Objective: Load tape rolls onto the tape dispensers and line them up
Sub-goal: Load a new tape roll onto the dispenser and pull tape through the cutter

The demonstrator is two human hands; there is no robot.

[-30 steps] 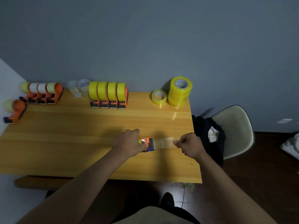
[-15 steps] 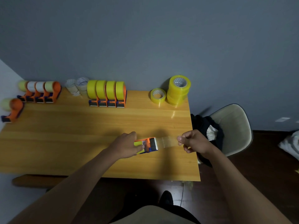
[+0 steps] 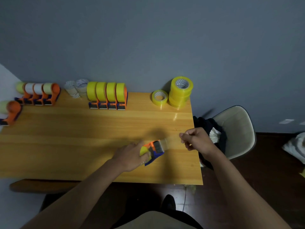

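Hands (image 3: pixel 132 156) (image 3: pixel 196 141) stretch glossy clear tape (image 3: pixel 171 140) from plastic dispenser (image 3: pixel 154 151).

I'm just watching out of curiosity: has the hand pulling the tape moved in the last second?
Yes. The right hand has risen and drawn toward the table's right edge, pulling the tape strip from the dispenser.

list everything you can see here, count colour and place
wooden table: 1, orange-brown, centre
loaded dispensers with yellow rolls: 4, orange-blue, back row
dispensers with pale rolls: 4, orange, back left
lone orange dispenser: 1, left edge
clear tape rolls: about 2, back
stacked yellow rolls: one stack, back right
single yellow roll: 1, beside stack
held dispenser: 1, orange-blue, front
chair: 1, cream, right
left hand: grips held dispenser
right hand: pinches pulled tape strip
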